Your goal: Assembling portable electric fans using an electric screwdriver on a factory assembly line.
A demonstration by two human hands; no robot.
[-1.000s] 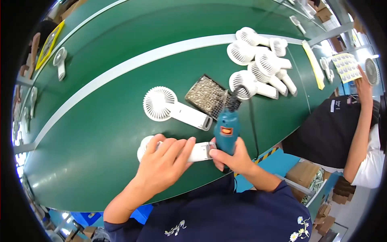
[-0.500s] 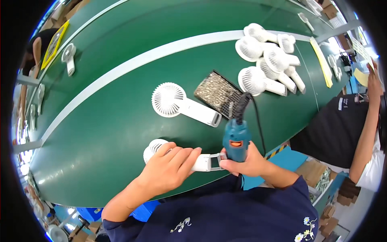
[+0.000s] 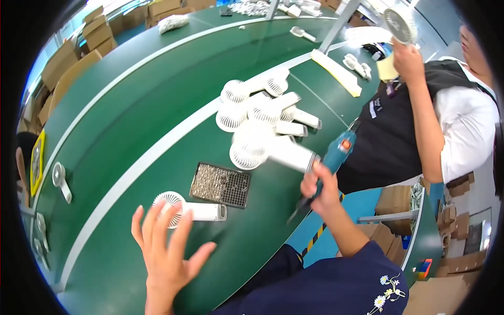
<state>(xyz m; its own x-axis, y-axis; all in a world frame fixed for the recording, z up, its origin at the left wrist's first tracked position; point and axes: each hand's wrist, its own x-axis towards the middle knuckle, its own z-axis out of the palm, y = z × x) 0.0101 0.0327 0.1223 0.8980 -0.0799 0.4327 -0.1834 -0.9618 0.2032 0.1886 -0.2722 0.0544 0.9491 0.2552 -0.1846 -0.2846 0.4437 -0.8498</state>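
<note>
My left hand [image 3: 167, 262] is open, fingers spread. Its fingertips reach over a white handheld fan [image 3: 205, 211] lying on the green table; I cannot tell whether they touch it. My right hand [image 3: 326, 194] is closed round a teal electric screwdriver [image 3: 336, 155], which tilts with its bit end up and to the right. The same hand's fingers pinch the handle end of another white fan [image 3: 290, 153], blurred by motion, at the near edge of a pile of similar fans [image 3: 231, 115].
A black grid tray [image 3: 237, 190] partly filled with small screws lies between the single fan and the pile. At right a co-worker [image 3: 388, 142] in a dark apron holds up a fan [image 3: 400, 26]. A yellow-edged strip [image 3: 336, 73] lies farther back. Cardboard boxes [image 3: 97, 31] stand far left.
The view has turned right. The fan under my hands has gone to the pile in my right hand, along with the screwdriver. My left hand has let go and reached to the other fan.
</note>
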